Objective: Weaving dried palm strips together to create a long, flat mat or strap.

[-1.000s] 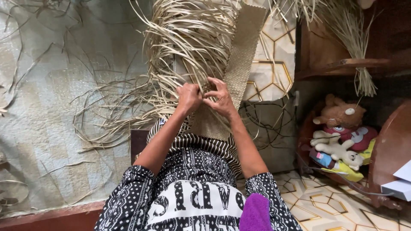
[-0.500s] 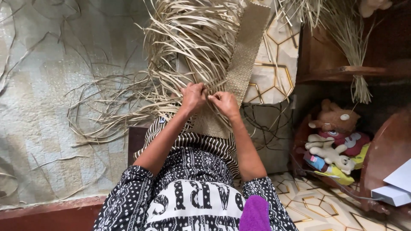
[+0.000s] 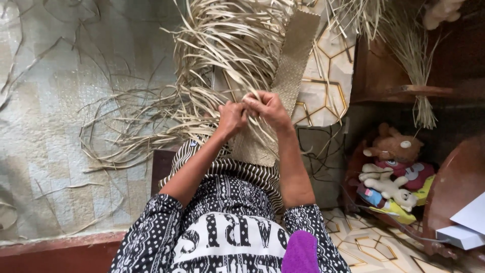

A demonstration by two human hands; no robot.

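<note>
Woven strip (image 3: 293,65), top cut off, fingertips buried in straw strands (image 3: 222,55)

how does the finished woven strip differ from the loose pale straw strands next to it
The flat tan woven strip is tight and even, a straight band running up from the hands; the loose pale straw strands are unwoven, curling and fanning out over the floor mat. The strip keeps clean edges; the strands tangle. Both look like the same dried pale fibre, and the left hand and right hand pinch where they meet.
</note>
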